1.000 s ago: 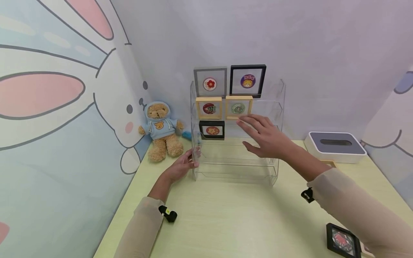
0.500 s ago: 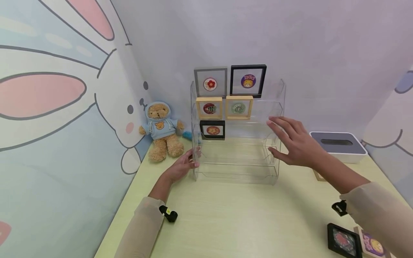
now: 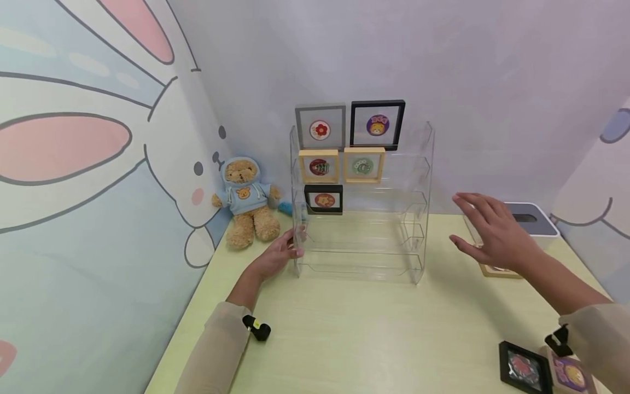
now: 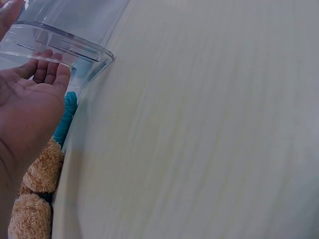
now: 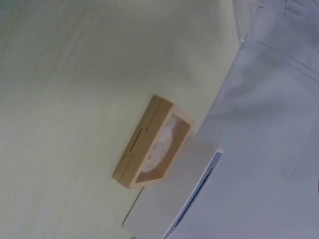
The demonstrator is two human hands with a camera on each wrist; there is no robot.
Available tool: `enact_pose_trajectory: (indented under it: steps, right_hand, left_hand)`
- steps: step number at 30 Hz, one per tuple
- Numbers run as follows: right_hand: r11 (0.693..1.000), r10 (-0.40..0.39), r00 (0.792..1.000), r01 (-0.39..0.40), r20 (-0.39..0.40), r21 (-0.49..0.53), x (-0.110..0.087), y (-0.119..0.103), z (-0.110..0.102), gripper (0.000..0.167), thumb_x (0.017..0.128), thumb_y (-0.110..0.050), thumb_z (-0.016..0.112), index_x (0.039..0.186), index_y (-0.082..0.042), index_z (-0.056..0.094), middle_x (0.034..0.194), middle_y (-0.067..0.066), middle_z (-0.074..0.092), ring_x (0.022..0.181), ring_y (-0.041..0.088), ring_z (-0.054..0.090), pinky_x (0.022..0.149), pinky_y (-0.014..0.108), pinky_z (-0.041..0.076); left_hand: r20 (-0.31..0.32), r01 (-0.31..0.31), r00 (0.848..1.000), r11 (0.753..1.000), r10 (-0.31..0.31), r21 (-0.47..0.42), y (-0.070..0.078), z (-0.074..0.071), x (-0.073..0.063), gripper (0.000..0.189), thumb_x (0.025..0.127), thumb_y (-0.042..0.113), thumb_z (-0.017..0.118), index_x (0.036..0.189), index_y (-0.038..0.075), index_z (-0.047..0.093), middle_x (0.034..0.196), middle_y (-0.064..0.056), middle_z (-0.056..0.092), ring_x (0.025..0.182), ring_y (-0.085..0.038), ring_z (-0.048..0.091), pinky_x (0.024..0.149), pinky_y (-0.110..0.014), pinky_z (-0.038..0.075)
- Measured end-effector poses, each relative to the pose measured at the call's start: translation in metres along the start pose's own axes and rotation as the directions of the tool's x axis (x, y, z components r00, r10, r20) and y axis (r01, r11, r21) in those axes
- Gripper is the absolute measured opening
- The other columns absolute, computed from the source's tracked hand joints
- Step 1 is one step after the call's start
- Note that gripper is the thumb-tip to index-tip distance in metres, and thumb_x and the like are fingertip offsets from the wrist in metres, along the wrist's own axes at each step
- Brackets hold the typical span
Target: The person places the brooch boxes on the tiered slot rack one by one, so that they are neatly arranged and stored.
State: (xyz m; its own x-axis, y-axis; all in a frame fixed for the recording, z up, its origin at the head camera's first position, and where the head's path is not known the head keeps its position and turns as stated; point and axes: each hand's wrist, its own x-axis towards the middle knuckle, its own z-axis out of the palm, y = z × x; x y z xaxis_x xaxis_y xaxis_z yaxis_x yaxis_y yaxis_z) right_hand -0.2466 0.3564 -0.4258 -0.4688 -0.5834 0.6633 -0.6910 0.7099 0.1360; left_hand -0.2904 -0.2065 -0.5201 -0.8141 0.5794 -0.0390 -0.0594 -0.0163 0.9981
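Note:
My left hand (image 3: 273,257) grips the left side panel of a clear acrylic tiered rack (image 3: 361,272), thumb in front and fingers behind it. Two larger frames, one grey (image 3: 320,129) and one black (image 3: 378,126), stand on the rack's top tier. Below them are two light wooden frames (image 3: 319,166), side by side. A small black frame (image 3: 323,200) stands at the left of the tier under those. To the right of the rack, my right hand (image 3: 499,235) hovers with extended fingers and holds nothing. Closest to it, a wooden frame (image 5: 152,144) lies on the table.
A white tissue box with a grey top (image 3: 534,213) stands at the back right, partly behind my right hand. At the front right lie a black frame (image 3: 525,368) and a wooden frame (image 3: 571,375). A teddy bear (image 3: 246,202) sits left of the rack.
My right hand has moved rightward from in front of the rack's wooden frame to over the table near the tissue box. The left hand and the rack stay in place.

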Motion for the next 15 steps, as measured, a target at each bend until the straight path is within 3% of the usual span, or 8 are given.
enact_pose_trajectory:
  steps: [3, 7, 10, 12, 15]
  right_hand:
    - [0.995, 0.093, 0.993, -0.095, 0.067, 0.034, -0.021, 0.009, -0.001, 0.096, 0.107, -0.076, 0.043, 0.161, 0.002, 0.050, 0.152, 0.029, 0.055, 0.135, 0.055, 0.048, 0.102, 0.075, 0.035]
    - [0.977, 0.182, 0.974, -0.194, 0.132, 0.087, -0.050, 0.026, -0.002, 0.088, 0.097, -0.058, 0.073, 0.162, -0.003, 0.052, 0.150, 0.028, 0.057, 0.132, 0.056, 0.050, 0.095, 0.074, 0.037]
    - [0.959, 0.243, 0.952, -0.264, 0.186, 0.100, -0.073, 0.038, -0.003, 0.095, 0.082, -0.037, 0.089, 0.162, -0.003, 0.051, 0.151, 0.029, 0.056, 0.130, 0.055, 0.051, 0.094, 0.072, 0.038]
    - [0.948, 0.279, 0.938, -0.304, 0.208, 0.099, -0.088, 0.044, -0.004, 0.096, 0.078, -0.032, 0.092, 0.160, -0.001, 0.053, 0.149, 0.030, 0.057, 0.129, 0.056, 0.052, 0.093, 0.072, 0.040]
    - [0.934, 0.326, 0.914, -0.350, 0.241, 0.064, -0.107, 0.050, -0.004, 0.091, 0.080, -0.033, 0.092, 0.156, 0.000, 0.054, 0.146, 0.029, 0.057, 0.127, 0.055, 0.053, 0.091, 0.075, 0.041]
  left_hand:
    - [0.004, 0.002, 1.000, 1.000, -0.002, -0.003, -0.001, 0.001, 0.001, 0.097, 0.105, 0.026, 0.075, 0.179, 0.012, 0.013, 0.185, -0.022, 0.009, 0.172, -0.037, 0.005, 0.135, -0.066, 0.012]
    - [0.000, 0.008, 1.000, 1.000, -0.008, -0.008, -0.001, 0.001, 0.000, 0.094, 0.106, 0.022, 0.073, 0.179, 0.013, 0.014, 0.185, -0.021, 0.009, 0.172, -0.036, 0.005, 0.136, -0.066, 0.011]
    - [-0.010, 0.015, 1.000, 1.000, -0.015, -0.007, 0.000, 0.001, 0.000, 0.092, 0.106, 0.018, 0.071, 0.178, 0.012, 0.015, 0.185, -0.022, 0.009, 0.172, -0.036, 0.005, 0.136, -0.066, 0.011]
    - [-0.014, 0.017, 1.000, 1.000, -0.017, -0.008, 0.000, 0.002, 0.000, 0.092, 0.106, 0.017, 0.071, 0.178, 0.012, 0.015, 0.185, -0.022, 0.010, 0.172, -0.036, 0.005, 0.136, -0.065, 0.011]
    - [-0.018, 0.022, 1.000, 1.000, -0.023, -0.011, 0.000, 0.001, 0.001, 0.093, 0.105, 0.018, 0.071, 0.178, 0.012, 0.015, 0.185, -0.021, 0.010, 0.172, -0.036, 0.005, 0.136, -0.065, 0.010]
